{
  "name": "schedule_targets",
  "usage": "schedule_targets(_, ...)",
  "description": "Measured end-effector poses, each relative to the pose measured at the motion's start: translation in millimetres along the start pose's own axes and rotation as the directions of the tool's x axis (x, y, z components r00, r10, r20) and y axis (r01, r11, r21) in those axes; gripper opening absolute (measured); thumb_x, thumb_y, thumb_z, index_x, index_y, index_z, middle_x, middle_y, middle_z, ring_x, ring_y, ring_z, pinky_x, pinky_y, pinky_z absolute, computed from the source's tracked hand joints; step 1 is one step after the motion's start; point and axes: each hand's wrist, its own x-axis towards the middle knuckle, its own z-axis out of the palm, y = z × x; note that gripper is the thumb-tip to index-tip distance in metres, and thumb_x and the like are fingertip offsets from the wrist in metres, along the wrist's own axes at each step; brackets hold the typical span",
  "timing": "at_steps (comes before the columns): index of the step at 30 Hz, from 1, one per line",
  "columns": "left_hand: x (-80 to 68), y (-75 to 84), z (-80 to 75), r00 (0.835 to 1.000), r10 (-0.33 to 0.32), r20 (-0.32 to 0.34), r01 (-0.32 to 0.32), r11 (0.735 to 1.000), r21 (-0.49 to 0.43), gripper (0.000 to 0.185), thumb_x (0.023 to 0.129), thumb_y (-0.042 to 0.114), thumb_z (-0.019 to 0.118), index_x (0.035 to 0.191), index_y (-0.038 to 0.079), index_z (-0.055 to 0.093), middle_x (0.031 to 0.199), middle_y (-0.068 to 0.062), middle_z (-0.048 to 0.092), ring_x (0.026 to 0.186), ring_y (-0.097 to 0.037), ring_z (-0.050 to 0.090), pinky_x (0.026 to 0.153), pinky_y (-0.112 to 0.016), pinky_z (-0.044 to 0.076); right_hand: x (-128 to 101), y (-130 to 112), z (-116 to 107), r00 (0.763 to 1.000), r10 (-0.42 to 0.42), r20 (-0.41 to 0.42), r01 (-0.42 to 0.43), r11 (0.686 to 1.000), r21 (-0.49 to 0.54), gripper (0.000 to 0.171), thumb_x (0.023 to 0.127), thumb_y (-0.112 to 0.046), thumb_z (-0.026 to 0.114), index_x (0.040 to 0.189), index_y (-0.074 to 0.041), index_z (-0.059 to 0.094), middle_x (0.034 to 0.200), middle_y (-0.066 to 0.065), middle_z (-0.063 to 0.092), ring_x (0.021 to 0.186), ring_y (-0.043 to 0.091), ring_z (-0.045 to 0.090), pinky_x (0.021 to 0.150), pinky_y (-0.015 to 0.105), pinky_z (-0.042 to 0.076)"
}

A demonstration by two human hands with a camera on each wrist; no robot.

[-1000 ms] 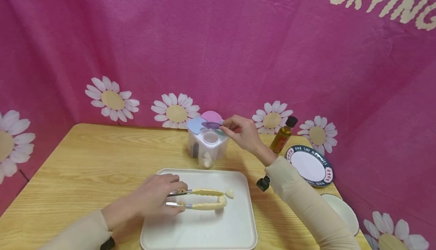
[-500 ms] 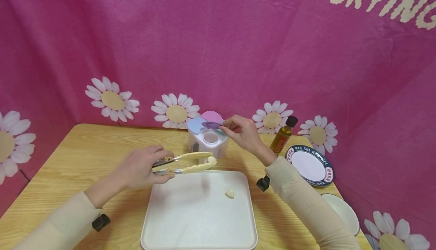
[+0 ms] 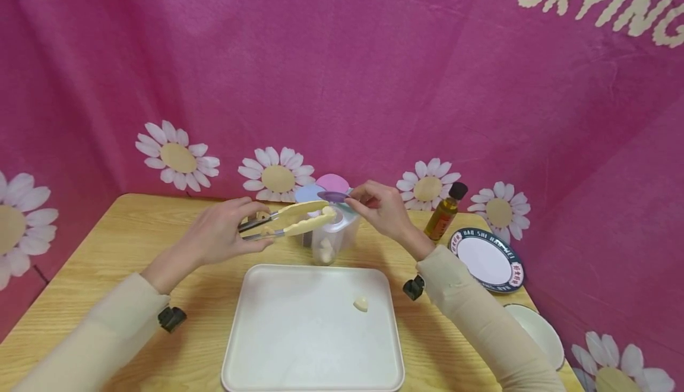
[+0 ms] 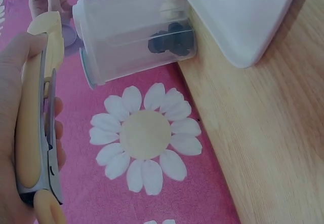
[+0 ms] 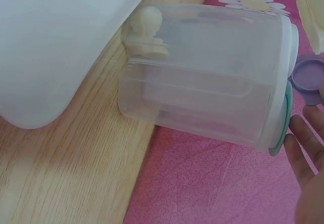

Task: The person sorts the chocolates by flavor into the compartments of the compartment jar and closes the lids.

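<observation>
My left hand (image 3: 221, 231) grips metal tongs with pale yellow tips (image 3: 307, 217). Between the tips, over the round opening of a clear divided container (image 3: 347, 234), sits a small cream-white piece (image 3: 328, 211), like a garlic clove. My right hand (image 3: 382, 206) pinches the purple flip lid (image 3: 332, 196) and keeps it raised. Similar pale pieces (image 5: 147, 29) lie at the bottom of one compartment, and dark lumps (image 4: 172, 39) in another. A single pale piece (image 3: 361, 303) rests on the white tray (image 3: 310, 344). The tong tips partly cover the opening.
The tray lies in front of the container on the wooden table (image 3: 160, 225). To the right stand an oil bottle (image 3: 445, 212), a blue-rimmed oval plate (image 3: 486, 259) and a white dish (image 3: 537, 332). A pink flowered cloth (image 3: 342, 83) hangs behind the table.
My left hand has lifted the tongs with the pale piece off the tray and carried them up and forward to the container's opening. My right hand has stayed at the purple lid.
</observation>
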Motion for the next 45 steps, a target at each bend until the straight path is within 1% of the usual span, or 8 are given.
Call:
schedule_targets(7, 9.7, -3.0, 1.4, 1.0, 0.013, -0.01, -0.013, 1.0, -0.013, 0.049, 0.081, 0.039, 0.089, 0.12, 0.014, 0.074, 0.093, -0.002, 0.071, 0.066, -0.009, 0.048, 0.053, -0.023, 0.033, 0.1, 0.4, 0.3, 1.0, -0.001, 0.001, 0.001, 1.0, -0.002, 0.009, 0.09, -0.008, 0.082, 0.095, -0.004, 0.075, 0.083, 0.011, 0.075, 0.07, 0.021, 0.072, 0.066, 0.028, 0.061)
schedule_targets(16, 14.8, -3.2, 1.1, 0.998, -0.009, 0.061, 0.009, 1.0, 0.012, 0.051, 0.082, 0.044, 0.088, 0.121, 0.015, 0.074, 0.102, -0.005, 0.075, 0.07, -0.011, 0.053, 0.055, -0.024, 0.038, 0.7, 2.8, 0.8, 0.999, -0.034, -0.007, 0.033, 0.999, -0.014, 0.009, 0.089, -0.006, 0.082, 0.093, -0.003, 0.075, 0.081, 0.011, 0.074, 0.069, 0.02, 0.072, 0.065, 0.026, 0.061)
schedule_targets(22, 18.9, -3.8, 1.4, 0.998, 0.0, 0.069, -0.002, 1.0, 0.026, 0.051, 0.083, 0.046, 0.087, 0.121, 0.015, 0.074, 0.095, -0.003, 0.073, 0.065, -0.011, 0.049, 0.052, -0.024, 0.035, 0.5, 2.0, 0.8, 1.0, -0.022, 0.002, 0.022, 1.0, -0.009, 0.009, 0.09, -0.007, 0.082, 0.094, -0.003, 0.075, 0.082, 0.011, 0.074, 0.07, 0.021, 0.072, 0.066, 0.028, 0.061)
schedule_targets(27, 23.2, -3.3, -0.2, 0.996, -0.009, 0.093, 0.006, 0.999, 0.039, 0.056, 0.083, 0.046, 0.086, 0.127, 0.014, 0.073, 0.097, -0.004, 0.073, 0.068, -0.012, 0.052, 0.054, -0.024, 0.039, 0.6, 0.8, 0.1, 1.0, -0.014, 0.005, 0.014, 1.0, 0.0, 0.009, 0.09, -0.006, 0.082, 0.094, -0.003, 0.075, 0.082, 0.011, 0.075, 0.07, 0.021, 0.073, 0.065, 0.028, 0.061)
schedule_targets(33, 22.2, -1.0, -4.7, 0.992, -0.033, 0.119, 0.027, 0.999, 0.047, 0.066, 0.081, 0.049, 0.087, 0.133, 0.012, 0.071, 0.129, -0.015, 0.075, 0.078, -0.018, 0.06, 0.054, -0.026, 0.037, 0.9, 1.0, -0.3, 1.0, -0.013, 0.008, 0.013, 1.0, 0.001, 0.009, 0.09, -0.006, 0.082, 0.094, -0.003, 0.075, 0.082, 0.011, 0.075, 0.069, 0.021, 0.073, 0.066, 0.028, 0.061)
schedule_targets(35, 19.8, 0.4, -6.7, 0.993, -0.032, 0.115, 0.026, 0.999, 0.046, 0.064, 0.08, 0.049, 0.087, 0.131, 0.013, 0.071, 0.133, -0.016, 0.073, 0.078, -0.018, 0.06, 0.055, -0.026, 0.037, 0.8, 1.0, -0.5, 1.0, -0.012, 0.01, 0.012, 1.0, 0.0, 0.009, 0.09, -0.006, 0.082, 0.094, -0.003, 0.075, 0.082, 0.011, 0.075, 0.07, 0.021, 0.073, 0.066, 0.028, 0.061)
schedule_targets(40, 10.2, 4.5, -11.5, 0.993, -0.041, 0.112, 0.038, 0.999, 0.029, 0.058, 0.08, 0.047, 0.087, 0.126, 0.014, 0.073, 0.107, -0.008, 0.076, 0.073, -0.013, 0.057, 0.058, -0.026, 0.04, 0.3, 1.2, -0.1, 1.0, -0.007, 0.015, 0.007, 1.0, 0.001, 0.008, 0.091, -0.007, 0.082, 0.094, -0.004, 0.075, 0.082, 0.01, 0.075, 0.07, 0.019, 0.072, 0.066, 0.027, 0.061)
schedule_targets(45, -0.9, 9.4, -11.9, 0.988, -0.045, 0.148, 0.036, 0.997, 0.061, 0.06, 0.08, 0.05, 0.087, 0.127, 0.016, 0.072, 0.102, -0.002, 0.074, 0.074, -0.01, 0.055, 0.058, -0.024, 0.041, -0.5, 2.0, 0.8, 1.0, -0.004, 0.007, 0.004, 1.0, 0.006, 0.008, 0.09, -0.007, 0.082, 0.094, -0.004, 0.075, 0.082, 0.01, 0.075, 0.069, 0.02, 0.072, 0.065, 0.026, 0.061)
